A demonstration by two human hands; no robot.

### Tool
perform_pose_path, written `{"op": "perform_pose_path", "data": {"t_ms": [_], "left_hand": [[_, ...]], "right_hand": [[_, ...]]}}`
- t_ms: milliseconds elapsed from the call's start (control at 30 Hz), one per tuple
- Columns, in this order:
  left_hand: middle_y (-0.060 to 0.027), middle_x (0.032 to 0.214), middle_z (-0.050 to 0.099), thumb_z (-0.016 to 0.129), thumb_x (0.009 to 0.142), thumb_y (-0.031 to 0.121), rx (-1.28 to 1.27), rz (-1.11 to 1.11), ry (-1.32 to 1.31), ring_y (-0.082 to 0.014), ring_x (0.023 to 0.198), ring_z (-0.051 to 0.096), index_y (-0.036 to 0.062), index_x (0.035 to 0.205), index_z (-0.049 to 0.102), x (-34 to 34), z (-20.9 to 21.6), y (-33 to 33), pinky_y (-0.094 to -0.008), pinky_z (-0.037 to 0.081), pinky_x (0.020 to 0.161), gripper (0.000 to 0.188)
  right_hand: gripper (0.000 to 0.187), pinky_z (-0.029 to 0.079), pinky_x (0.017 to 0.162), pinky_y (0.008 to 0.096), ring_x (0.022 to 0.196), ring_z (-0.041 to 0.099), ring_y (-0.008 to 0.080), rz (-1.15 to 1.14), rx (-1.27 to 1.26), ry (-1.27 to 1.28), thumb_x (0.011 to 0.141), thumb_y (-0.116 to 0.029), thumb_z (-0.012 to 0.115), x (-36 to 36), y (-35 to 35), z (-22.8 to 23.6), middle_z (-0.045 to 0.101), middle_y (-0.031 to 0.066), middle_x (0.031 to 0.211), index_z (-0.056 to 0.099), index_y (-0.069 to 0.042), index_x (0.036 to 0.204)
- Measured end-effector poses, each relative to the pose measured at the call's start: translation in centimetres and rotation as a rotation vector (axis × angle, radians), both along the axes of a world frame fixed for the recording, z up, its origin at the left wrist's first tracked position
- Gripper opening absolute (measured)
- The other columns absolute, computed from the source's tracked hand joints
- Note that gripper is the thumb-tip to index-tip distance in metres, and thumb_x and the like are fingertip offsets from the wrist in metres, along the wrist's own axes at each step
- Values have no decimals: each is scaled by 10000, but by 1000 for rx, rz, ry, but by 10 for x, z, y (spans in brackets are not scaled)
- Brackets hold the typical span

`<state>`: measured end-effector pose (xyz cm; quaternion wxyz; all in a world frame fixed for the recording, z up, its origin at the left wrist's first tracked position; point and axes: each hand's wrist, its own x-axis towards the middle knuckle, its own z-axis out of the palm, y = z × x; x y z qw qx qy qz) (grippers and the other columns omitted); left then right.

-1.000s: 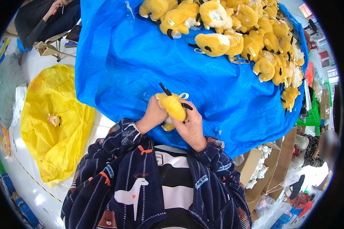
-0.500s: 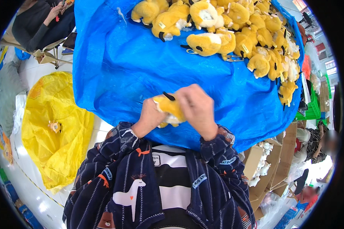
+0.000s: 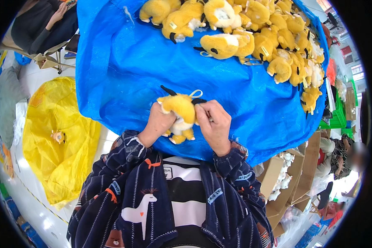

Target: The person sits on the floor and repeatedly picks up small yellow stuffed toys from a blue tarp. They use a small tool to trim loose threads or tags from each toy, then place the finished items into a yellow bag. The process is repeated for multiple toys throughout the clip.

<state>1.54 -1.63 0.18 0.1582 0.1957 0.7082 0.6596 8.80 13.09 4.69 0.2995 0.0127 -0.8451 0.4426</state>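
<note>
One small yellow-and-white plush toy point(image 3: 182, 108) with thin black ears point(image 3: 168, 90) is held between the left hand point(image 3: 160, 124) and the right hand point(image 3: 214, 124), its head pointing away from the person, above the near part of a crinkled blue plastic sheet point(image 3: 132, 74). It should handle as light and soft — squashy in the fingers, unlikely to slip — and hardly fragile, though the ears and the slim pale-yellow loop point(image 3: 197, 93) look easiest to strain. The stuffed body seems the surest place to take hold; an ear suits a light pinch. The left hand grasps the toy's left side, its fingertips hidden; the right hand is curled at the other side, seemingly pinching the right ear. A heap of similar yellow plush toys point(image 3: 261, 42) lies beyond, apart from both hands.
</note>
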Motion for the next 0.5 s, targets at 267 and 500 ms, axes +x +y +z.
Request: {"op": "perform_pose_path", "data": {"t_ms": [267,500], "left_hand": [[-93,934,639,488,807,26,60,5,-185,-167,846,624,-24,1021,573,-5,0,-3,-280,494,718,235],[-34,888,606,550,779,27,460,-56,-572,-101,808,582,12,982,573,3,29,9,-243,473,700,205]], "right_hand": [[308,349,441,196,510,432,53,-37,-331,-322,778,-132,676,16,-1,10,590,25,825,564,-16,1039],[356,422,492,255,549,513,145,-49,-143,-312,742,-115,670,8,-1,-3,580,113,780,547,21,1047]]}}
